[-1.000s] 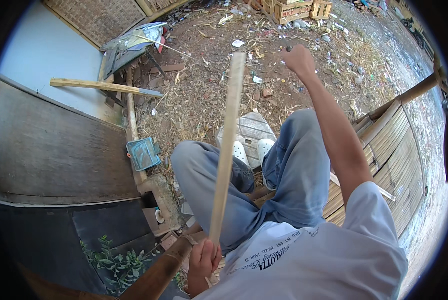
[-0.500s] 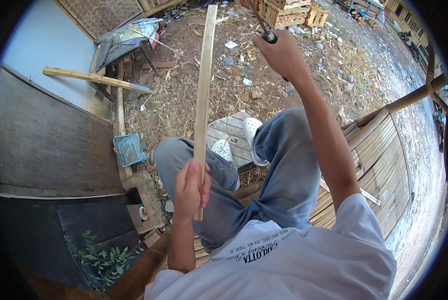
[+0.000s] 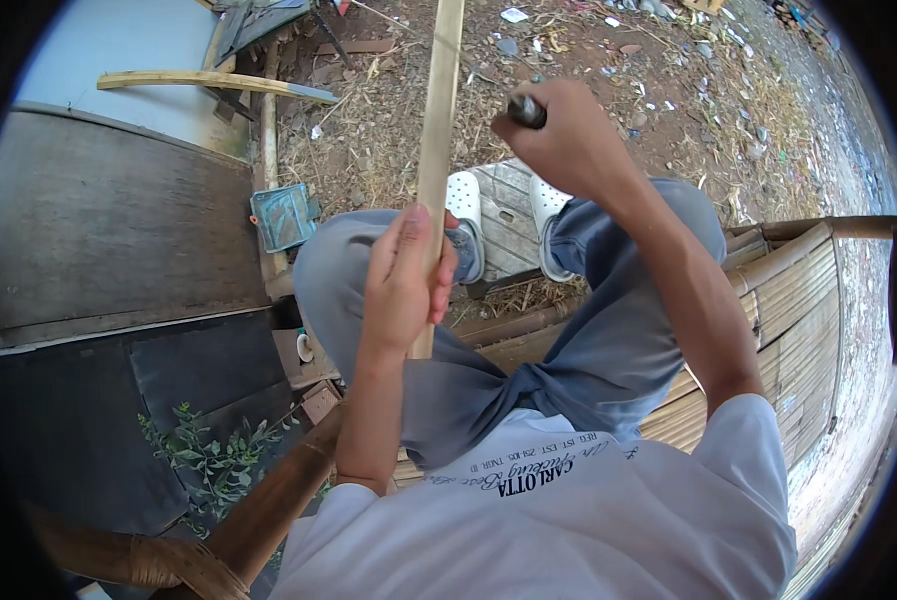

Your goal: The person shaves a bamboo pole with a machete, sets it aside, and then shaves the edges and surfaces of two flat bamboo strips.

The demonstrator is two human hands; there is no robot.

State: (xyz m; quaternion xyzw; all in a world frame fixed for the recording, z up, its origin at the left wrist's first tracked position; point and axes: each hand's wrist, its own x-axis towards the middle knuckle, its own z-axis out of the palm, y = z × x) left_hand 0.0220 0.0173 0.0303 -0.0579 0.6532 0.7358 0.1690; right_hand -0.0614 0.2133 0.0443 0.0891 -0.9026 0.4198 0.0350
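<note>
pale tan bamboo strip (image 3: 437, 150), grey-blue trousers (image 3: 609, 340), white shoes (image 3: 464, 195)

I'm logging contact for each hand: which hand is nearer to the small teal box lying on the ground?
Left. The left hand, gripping the bamboo slat, is just right of the teal box. The right hand, closed on a dark tool handle, is farther right, beyond the slat.

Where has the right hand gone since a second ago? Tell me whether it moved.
Yes. The right hand, gripping a dark handle, has drawn back from the littered dirt ground toward the body, now above the knee.
</note>
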